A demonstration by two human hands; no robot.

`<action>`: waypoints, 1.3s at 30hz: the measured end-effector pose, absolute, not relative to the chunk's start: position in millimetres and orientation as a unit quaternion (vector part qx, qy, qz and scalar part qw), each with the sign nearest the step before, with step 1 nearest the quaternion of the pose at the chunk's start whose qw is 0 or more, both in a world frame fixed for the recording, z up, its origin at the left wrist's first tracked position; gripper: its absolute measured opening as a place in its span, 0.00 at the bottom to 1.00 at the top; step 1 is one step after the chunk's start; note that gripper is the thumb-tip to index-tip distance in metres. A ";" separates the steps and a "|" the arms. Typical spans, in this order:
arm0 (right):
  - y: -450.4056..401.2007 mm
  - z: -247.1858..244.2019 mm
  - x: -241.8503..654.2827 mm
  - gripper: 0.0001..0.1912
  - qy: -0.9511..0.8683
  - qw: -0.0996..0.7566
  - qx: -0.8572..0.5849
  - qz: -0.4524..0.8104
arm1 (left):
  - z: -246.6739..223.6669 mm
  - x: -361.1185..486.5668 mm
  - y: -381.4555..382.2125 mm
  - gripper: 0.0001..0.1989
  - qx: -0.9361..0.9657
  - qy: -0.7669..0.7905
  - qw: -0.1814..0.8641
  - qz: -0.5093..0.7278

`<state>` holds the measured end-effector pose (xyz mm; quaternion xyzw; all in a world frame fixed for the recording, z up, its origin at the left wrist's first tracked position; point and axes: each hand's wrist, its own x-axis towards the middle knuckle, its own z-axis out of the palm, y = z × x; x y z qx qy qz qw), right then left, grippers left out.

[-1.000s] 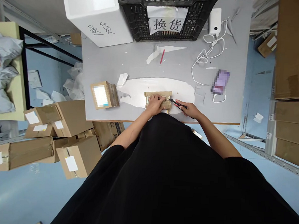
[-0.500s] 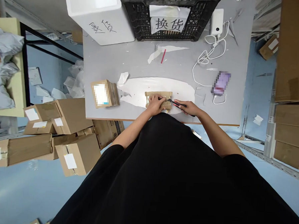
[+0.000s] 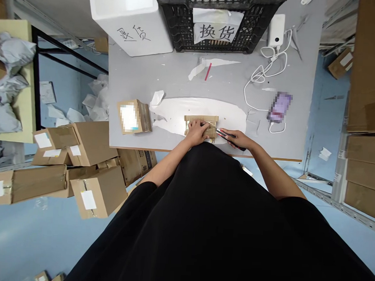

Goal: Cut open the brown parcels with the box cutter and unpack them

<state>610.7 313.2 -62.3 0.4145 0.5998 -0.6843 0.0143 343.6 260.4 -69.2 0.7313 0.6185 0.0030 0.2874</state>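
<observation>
A small brown cardboard package (image 3: 212,132) wrapped with tape lies near the front edge of the table, over a white patch. My left hand (image 3: 196,131) rests on its left part and grips it, fingers curled over the top. My right hand (image 3: 238,139) is closed around a black and red utility knife (image 3: 228,136). The knife points left, its tip at the package's right side. Whether the blade touches the cardboard is too small to tell.
A taped box (image 3: 133,116) with a blurred label stands at the table's left. Behind are a white bin (image 3: 130,37) and a black crate (image 3: 215,28). On the right lie a phone (image 3: 280,107), a white cable (image 3: 256,77) and a power bank (image 3: 276,30). Cartons (image 3: 94,144) are piled at lower left.
The knife has drawn back slightly to the right from the package's middle, with my right hand. My left hand stays on the package. The whole view has shifted a little.
</observation>
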 end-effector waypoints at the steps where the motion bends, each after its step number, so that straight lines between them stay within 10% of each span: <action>1: 312.0 -61.3 612.7 0.31 0.592 0.016 0.418 -0.689 | -69.1 343.4 260.4 0.23 0.732 0.618 0.287 0.004; 26: 293.0 -52.5 626.5 0.31 0.562 -0.014 0.468 -0.682 | -76.7 343.3 248.3 0.12 0.757 0.599 0.248 0.079; 39: 303.6 -50.5 612.4 0.32 0.518 -0.069 0.499 -0.692 | -48.9 318.4 300.3 0.24 0.761 0.604 0.235 0.017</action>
